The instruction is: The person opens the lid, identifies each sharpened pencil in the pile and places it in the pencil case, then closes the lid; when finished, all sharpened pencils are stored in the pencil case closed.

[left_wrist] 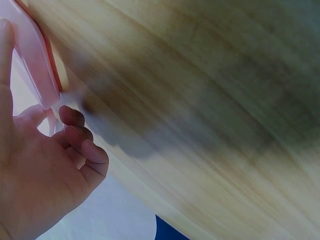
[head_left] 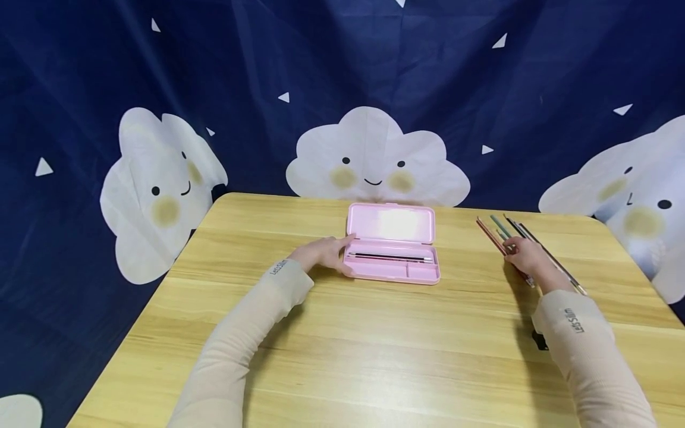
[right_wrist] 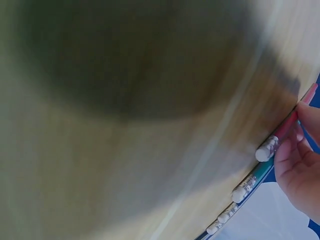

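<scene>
A pink pencil case point(head_left: 392, 223) lies with its lid raised at the back middle of the table. Dark pencils point(head_left: 390, 257) with pale ends lie in its long compartment. At the case's left end, my left hand point(head_left: 323, 254) holds it between thumb and forefinger; the other fingers curl loosely in the left wrist view. Off to the right, my right hand point(head_left: 527, 255) pinches a red pencil point(right_wrist: 287, 125) with a white eraser. Beside that one lie a green pencil point(right_wrist: 262, 170) and dark pencils point(head_left: 556, 260), partly hidden by the hand in the head view.
The wooden table point(head_left: 407, 345) reaches back to a dark blue curtain point(head_left: 332, 53) printed with smiling clouds. Two smaller compartments run along the case's front. A small black object point(head_left: 539, 340) shows at the right sleeve's edge.
</scene>
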